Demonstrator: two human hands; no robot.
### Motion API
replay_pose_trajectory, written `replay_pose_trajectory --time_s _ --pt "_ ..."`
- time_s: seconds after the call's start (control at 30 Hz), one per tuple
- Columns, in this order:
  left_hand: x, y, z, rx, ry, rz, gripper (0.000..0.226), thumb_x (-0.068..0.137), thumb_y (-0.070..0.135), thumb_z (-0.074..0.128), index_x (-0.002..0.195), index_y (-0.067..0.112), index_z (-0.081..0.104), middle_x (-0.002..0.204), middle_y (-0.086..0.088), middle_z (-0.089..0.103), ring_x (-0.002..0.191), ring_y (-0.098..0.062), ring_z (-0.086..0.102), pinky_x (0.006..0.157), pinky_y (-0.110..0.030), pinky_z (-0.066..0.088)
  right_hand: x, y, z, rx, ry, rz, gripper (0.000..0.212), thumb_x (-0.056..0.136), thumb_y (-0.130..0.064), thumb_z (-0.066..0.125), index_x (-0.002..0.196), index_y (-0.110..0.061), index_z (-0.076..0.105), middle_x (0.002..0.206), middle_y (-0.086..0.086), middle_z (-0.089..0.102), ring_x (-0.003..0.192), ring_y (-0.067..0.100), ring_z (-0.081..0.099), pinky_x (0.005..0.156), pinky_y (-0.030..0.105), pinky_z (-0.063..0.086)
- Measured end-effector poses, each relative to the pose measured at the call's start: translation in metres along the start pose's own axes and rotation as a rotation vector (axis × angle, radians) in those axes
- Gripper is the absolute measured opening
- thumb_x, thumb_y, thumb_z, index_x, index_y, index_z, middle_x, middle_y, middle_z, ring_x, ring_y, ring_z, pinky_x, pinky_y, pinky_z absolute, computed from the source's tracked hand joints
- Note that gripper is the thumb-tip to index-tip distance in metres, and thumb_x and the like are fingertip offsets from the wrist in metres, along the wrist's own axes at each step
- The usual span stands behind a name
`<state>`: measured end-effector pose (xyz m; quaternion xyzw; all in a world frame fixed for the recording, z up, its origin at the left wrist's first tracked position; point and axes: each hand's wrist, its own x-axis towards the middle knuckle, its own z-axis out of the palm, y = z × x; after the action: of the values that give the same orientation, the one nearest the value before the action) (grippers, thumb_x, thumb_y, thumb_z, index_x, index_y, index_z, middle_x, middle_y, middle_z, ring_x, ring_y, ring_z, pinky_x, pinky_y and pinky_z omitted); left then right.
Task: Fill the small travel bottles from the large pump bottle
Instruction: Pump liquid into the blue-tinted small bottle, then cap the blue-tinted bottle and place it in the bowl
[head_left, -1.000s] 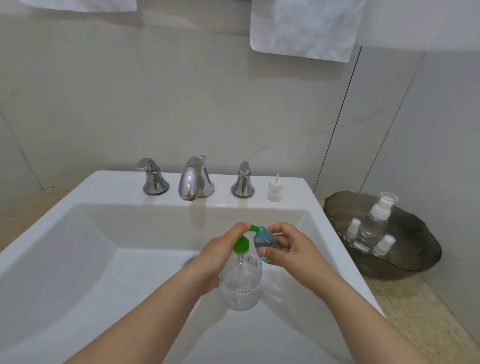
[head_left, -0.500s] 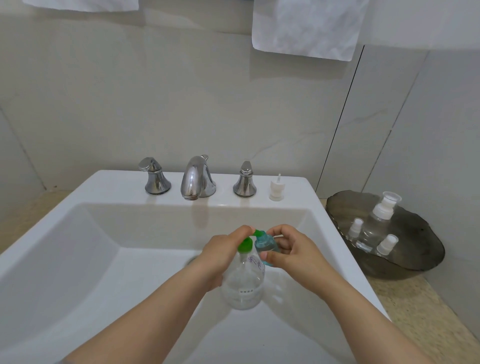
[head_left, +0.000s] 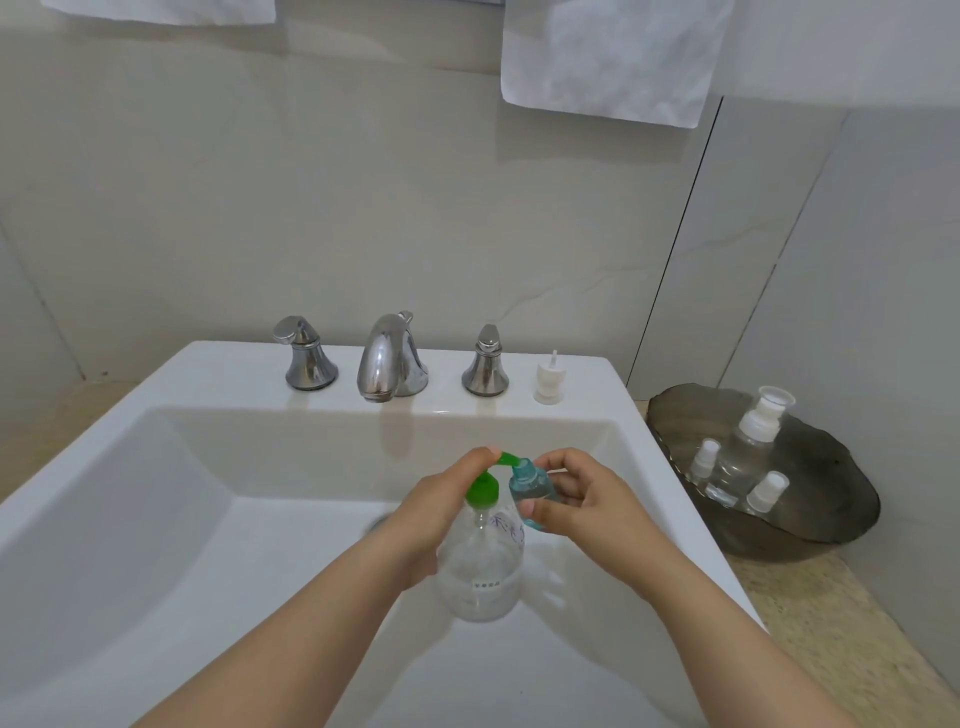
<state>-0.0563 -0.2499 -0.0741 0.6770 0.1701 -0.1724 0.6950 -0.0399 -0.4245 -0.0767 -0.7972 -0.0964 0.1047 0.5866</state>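
Observation:
A clear large pump bottle (head_left: 480, 566) with a green pump head is held over the white sink basin (head_left: 156, 519). My left hand (head_left: 436, 512) grips its neck, with a fingertip on top of the green pump. My right hand (head_left: 582, 501) holds a small blue travel bottle (head_left: 530, 486) tilted, its open mouth right under the pump nozzle. A small white spray cap (head_left: 548, 379) stands on the sink ledge to the right of the taps.
A chrome faucet (head_left: 389, 358) and two handles line the back ledge. A dark dish (head_left: 831, 525) on the counter at right holds three clear bottles with white caps (head_left: 763, 421). White towels (head_left: 608, 57) hang on the wall above.
Both hands and the two bottles keep nearly the same pose over the basin; the left fingertip stays on the pump. Only the view shifts slightly.

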Motion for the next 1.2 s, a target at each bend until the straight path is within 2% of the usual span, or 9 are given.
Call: replay_pose_trajectory --time_s 0.13,0.2,0.3,0.4,0.63,0.87,1.0,1.13,1.2 --pt "-0.001 0.002 0.000 0.020 -0.004 -0.031 0.071 0.077 0.078 0.057 0.127 0.029 0.061 0.134 -0.002 0.058 0.127 -0.029 0.052 0.112 -0.050 0.033 -0.001 -0.005 -0.006 0.109 0.039 -0.008 0.029 0.084 -0.001 0.071 0.105 -0.016 0.058 0.100 0.004 0.074 0.085 0.013 0.070 0.083 0.031 0.057" --pt "0.004 0.002 -0.003 0.003 0.005 -0.057 0.087 0.068 0.086 0.055 0.127 0.022 0.061 0.132 -0.004 0.059 0.125 -0.028 0.055 0.112 -0.054 0.036 -0.001 -0.008 -0.008 0.180 0.075 -0.027 0.029 0.085 0.000 0.070 0.109 -0.013 0.058 0.101 0.005 0.075 0.089 0.016 0.070 0.086 0.035 0.058" --pt "0.003 0.005 -0.004 -0.022 0.016 -0.044 0.075 0.090 0.076 0.040 0.126 0.014 0.060 0.125 -0.006 0.063 0.113 -0.024 0.060 0.094 -0.043 0.046 -0.003 -0.013 -0.013 0.302 0.138 -0.068 0.030 0.086 0.000 0.067 0.114 -0.008 0.057 0.102 0.006 0.075 0.096 0.022 0.071 0.087 0.036 0.058" --pt "0.003 0.003 -0.005 0.051 0.090 0.057 0.065 0.094 0.072 0.039 0.126 0.018 0.059 0.130 -0.001 0.060 0.125 -0.021 0.050 0.116 -0.043 0.031 -0.005 -0.017 -0.018 0.334 0.206 -0.121 0.028 0.087 -0.001 0.067 0.112 -0.009 0.058 0.103 0.005 0.075 0.095 0.020 0.071 0.082 0.031 0.059" --pt "-0.012 0.010 0.000 0.232 0.241 0.455 0.013 0.099 0.027 0.063 0.111 0.022 0.067 0.110 0.010 0.069 0.102 -0.004 0.064 0.079 -0.015 0.045 -0.005 -0.018 -0.029 0.378 0.476 -0.236 0.026 0.084 -0.009 0.072 0.105 -0.020 0.059 0.102 -0.002 0.075 0.093 0.008 0.070 0.080 0.022 0.053" --pt "0.001 0.038 0.024 0.490 0.206 0.593 0.033 0.097 0.018 0.065 0.129 0.025 0.058 0.128 0.009 0.065 0.116 -0.011 0.063 0.103 -0.040 0.051 -0.005 -0.016 -0.041 0.319 0.741 -0.271 0.027 0.085 -0.016 0.073 0.102 -0.027 0.054 0.102 -0.012 0.067 0.095 0.002 0.065 0.073 0.014 0.048" --pt "0.012 0.056 0.049 0.910 0.224 0.555 0.048 0.101 0.032 0.057 0.144 0.014 0.047 0.143 -0.001 0.053 0.129 -0.019 0.053 0.105 -0.034 0.043 -0.005 -0.016 -0.042 0.314 0.762 -0.277 0.029 0.084 -0.016 0.074 0.098 -0.031 0.053 0.099 -0.013 0.067 0.091 -0.002 0.065 0.072 0.012 0.047" --pt "0.020 0.078 0.058 1.053 0.347 0.545 0.021 0.098 0.034 0.057 0.090 0.018 0.045 0.100 -0.004 0.054 0.104 -0.032 0.055 0.072 -0.034 0.036 -0.003 -0.014 -0.041 0.336 0.759 -0.283 0.029 0.083 -0.016 0.074 0.096 -0.032 0.054 0.100 -0.013 0.068 0.090 -0.004 0.065 0.069 0.011 0.048" --pt "0.030 0.087 0.059 1.004 0.342 0.536 0.020 0.097 0.034 0.059 0.098 0.015 0.052 0.106 -0.004 0.057 0.107 -0.031 0.056 0.076 -0.034 0.041 -0.003 -0.014 -0.042 0.347 0.763 -0.286 0.028 0.083 -0.016 0.074 0.095 -0.032 0.054 0.099 -0.014 0.067 0.088 -0.007 0.065 0.068 0.009 0.048"
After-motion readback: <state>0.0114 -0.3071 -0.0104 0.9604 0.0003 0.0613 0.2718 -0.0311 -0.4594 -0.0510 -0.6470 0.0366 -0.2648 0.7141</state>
